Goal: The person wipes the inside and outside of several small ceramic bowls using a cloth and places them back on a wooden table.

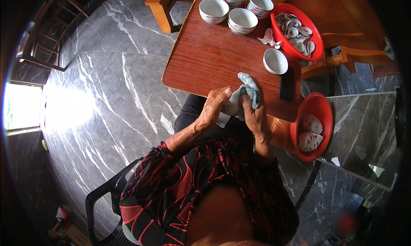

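Note:
My left hand (213, 105) grips the side of a white porcelain bowl (233, 104), tilted above my lap at the table's near edge. Against the bowl's other side, my right hand (255, 112) presses a blue and white cloth (249, 85). One white bowl (275, 61) stands alone on the red-brown wooden table (208, 62), beyond my right hand. Farther back are several stacks of bowls with red flower prints, among them a near stack (242, 19) and a left stack (214, 8). What lies between my right palm and the bowl is hidden.
A red plastic basin (316, 37) of porcelain spoons sits at the table's right corner, beside a crumpled tissue (270, 38). A black phone (286, 87) lies near the right edge. Lower right, another red basin (328, 127) holds bowls. Wooden furniture (162, 16) stands behind.

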The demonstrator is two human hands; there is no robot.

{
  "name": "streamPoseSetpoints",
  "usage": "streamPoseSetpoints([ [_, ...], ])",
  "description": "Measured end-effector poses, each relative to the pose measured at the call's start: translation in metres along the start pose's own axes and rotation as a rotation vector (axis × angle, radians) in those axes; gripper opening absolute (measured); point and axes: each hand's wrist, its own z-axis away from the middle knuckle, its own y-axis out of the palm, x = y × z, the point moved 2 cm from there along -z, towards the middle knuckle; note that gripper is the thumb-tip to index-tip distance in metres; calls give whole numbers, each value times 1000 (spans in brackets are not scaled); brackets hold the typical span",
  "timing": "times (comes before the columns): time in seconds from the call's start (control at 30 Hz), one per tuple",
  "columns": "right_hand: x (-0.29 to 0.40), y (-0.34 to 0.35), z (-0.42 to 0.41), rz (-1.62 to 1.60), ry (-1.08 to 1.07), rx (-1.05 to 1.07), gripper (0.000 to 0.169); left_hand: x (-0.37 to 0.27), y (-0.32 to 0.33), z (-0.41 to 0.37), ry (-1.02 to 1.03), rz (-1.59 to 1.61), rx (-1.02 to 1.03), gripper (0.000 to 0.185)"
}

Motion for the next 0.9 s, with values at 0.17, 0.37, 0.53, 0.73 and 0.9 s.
streamPoseSetpoints([
  [0.17,-44,-14,3,-651,550,-20,45,4,-6,0,76,55,75,45],
  [0.37,-46,4,5,-1057,682,-52,58,8,-8,-1,67,239,90,35],
  [0.53,-41,7,14,-1209,845,28,64,-2,-1,-1,94,157,50,26],
  [0.73,-49,2,15,-1181,834,23,62,0,2,1,77,19,104,22],
  [0.9,-50,-6,13,-1039,622,-153,50,1,8,0,107,-58,149,22],
])
